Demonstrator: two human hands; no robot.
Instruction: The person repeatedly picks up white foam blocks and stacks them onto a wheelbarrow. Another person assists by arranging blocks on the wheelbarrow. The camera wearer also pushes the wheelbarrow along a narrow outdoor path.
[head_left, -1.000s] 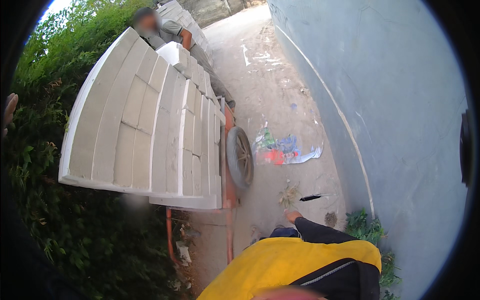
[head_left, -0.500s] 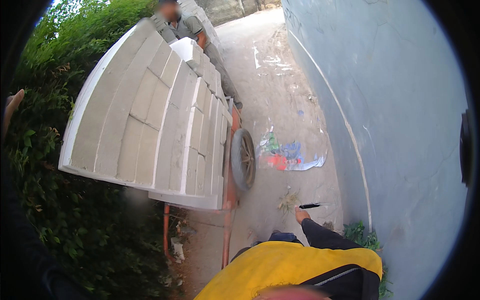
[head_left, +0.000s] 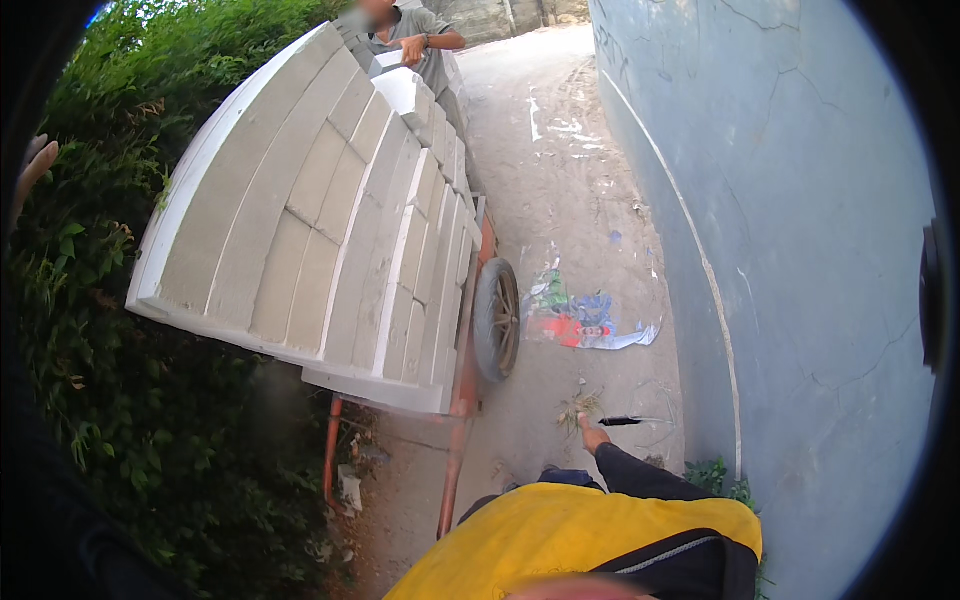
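My right hand [head_left: 593, 436], in a dark sleeve, hangs over the dirt path with its fingers extended and nothing visible in it. Beside it on the ground lies a thin dark strip [head_left: 620, 421]; they look apart. At the far left rim, part of my left hand [head_left: 38, 168] shows in front of the greenery, fingers stretched out; the rest is cut off. Between my hands stands a cart [head_left: 466, 380] with an orange-red metal frame, loaded with pale building blocks [head_left: 325, 180]. The blocks are stacked in tight rows. Neither hand touches the load.
A person [head_left: 430, 45] in a grey shirt stands at the load's far end, one hand over the blocks. The cart's spoked wheel [head_left: 497, 320] rests on the path. Dense bushes [head_left: 110, 420] line the left, a blue-grey wall [head_left: 800, 250] the right. Flattened colourful litter [head_left: 590, 325] lies ahead.
The view has shifted slightly, moving the cart rightward in it. The other person's arm has come up over the blocks. My right hand has moved slightly left, away from the dark strip.
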